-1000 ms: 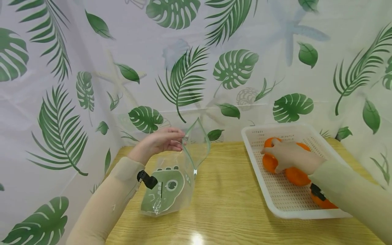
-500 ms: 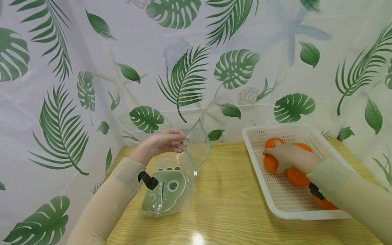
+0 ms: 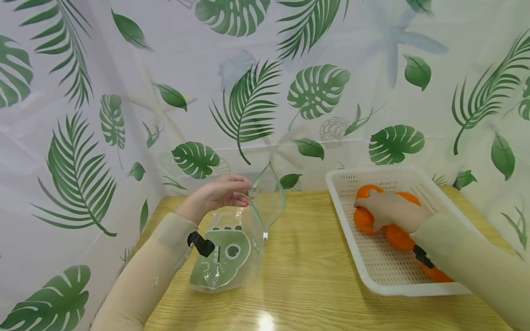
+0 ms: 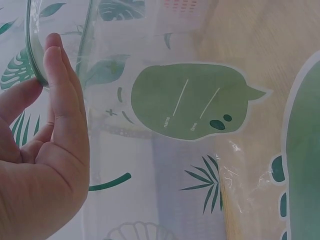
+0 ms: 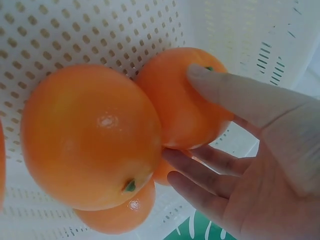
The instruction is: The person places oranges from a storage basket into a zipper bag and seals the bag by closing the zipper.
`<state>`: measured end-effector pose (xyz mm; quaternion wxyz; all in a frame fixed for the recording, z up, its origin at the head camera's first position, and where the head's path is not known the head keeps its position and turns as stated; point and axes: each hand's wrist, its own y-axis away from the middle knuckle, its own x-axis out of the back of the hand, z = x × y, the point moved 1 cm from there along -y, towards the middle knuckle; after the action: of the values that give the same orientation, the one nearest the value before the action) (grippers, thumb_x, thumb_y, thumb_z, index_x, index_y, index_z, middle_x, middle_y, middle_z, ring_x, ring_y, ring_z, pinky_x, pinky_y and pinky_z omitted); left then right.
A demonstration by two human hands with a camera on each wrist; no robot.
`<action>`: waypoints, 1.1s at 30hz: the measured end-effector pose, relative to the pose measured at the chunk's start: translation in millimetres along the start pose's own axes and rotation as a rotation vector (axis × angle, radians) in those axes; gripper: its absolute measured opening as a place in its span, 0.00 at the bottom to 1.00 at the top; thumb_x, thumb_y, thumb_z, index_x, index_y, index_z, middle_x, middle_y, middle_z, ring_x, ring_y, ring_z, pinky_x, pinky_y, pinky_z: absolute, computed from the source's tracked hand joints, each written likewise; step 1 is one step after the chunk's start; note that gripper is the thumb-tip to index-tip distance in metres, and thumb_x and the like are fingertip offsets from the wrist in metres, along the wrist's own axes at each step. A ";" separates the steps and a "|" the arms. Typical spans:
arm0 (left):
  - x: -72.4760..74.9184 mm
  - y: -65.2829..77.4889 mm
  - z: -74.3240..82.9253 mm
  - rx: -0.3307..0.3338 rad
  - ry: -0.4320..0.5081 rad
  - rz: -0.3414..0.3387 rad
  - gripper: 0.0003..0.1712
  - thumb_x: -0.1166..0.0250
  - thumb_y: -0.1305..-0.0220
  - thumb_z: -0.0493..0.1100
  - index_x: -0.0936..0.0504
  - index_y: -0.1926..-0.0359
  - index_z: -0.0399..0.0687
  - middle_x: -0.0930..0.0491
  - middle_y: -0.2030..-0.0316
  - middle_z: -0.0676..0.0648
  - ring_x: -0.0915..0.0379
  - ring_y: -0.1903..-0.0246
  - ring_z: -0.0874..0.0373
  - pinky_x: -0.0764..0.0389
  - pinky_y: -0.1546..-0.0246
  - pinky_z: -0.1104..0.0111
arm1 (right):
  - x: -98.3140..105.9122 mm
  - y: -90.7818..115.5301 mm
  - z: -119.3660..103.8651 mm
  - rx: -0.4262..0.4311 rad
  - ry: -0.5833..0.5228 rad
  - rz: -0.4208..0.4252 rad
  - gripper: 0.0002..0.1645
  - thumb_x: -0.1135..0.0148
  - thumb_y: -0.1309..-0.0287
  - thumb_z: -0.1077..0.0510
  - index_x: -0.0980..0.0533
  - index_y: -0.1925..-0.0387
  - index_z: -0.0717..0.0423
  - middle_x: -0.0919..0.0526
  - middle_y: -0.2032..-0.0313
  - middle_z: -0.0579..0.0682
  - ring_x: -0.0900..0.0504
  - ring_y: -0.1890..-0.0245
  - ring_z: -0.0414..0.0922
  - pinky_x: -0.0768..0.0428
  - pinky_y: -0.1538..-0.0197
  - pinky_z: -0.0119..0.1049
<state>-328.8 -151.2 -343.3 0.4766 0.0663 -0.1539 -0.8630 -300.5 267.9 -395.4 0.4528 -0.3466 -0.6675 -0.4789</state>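
Observation:
My left hand (image 3: 219, 193) pinches the rim of a clear zip bag (image 3: 225, 262) between thumb and fingers. The bag has a green cartoon dinosaur print, and its green-edged mouth gapes wide. In the left wrist view, a smaller green printed label (image 4: 190, 100) shows on the bag. Over at the right, my right hand (image 3: 389, 209) reaches into a white perforated basket (image 3: 414, 290). It grips an orange (image 5: 172, 110), with the thumb on one side and fingers curled round the other. A bigger-looking orange (image 5: 90, 135) lies against that one.
More oranges sit in the basket, one at the back (image 3: 407, 197) and one near the front, an orange (image 3: 434, 273) partly hidden by my right sleeve. Both bag and basket stand on a wooden table (image 3: 306, 276). A leaf-printed cloth (image 3: 306, 92) hangs behind and along the sides.
My right hand has settled closer round the orange, fingers shifting slightly. The left hand and bag have moved very slightly right.

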 end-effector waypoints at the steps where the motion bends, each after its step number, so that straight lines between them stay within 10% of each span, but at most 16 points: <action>1: -0.5 -0.1 0.3 -0.001 0.000 -0.003 0.14 0.46 0.17 0.38 0.20 0.63 0.47 0.14 0.68 0.48 0.15 0.74 0.61 0.11 0.67 0.73 | -0.4 -0.5 0.6 -0.001 0.000 -0.002 0.45 0.15 0.51 0.61 0.26 0.32 0.52 0.16 0.48 0.58 0.21 0.56 0.57 0.17 0.48 0.59; 33: -3.6 -0.2 0.5 -0.004 0.021 -0.019 0.13 0.46 0.17 0.37 0.20 0.63 0.47 0.14 0.70 0.50 0.15 0.75 0.62 0.12 0.68 0.74 | 0.5 4.2 5.5 0.140 0.163 0.061 0.47 0.14 0.56 0.59 0.25 0.32 0.49 0.15 0.50 0.55 0.21 0.62 0.53 0.16 0.52 0.55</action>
<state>-327.2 -147.9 -343.1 0.4701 0.0759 -0.1465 -0.8671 -298.4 274.4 -394.2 0.5430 -0.2941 -0.6496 -0.4435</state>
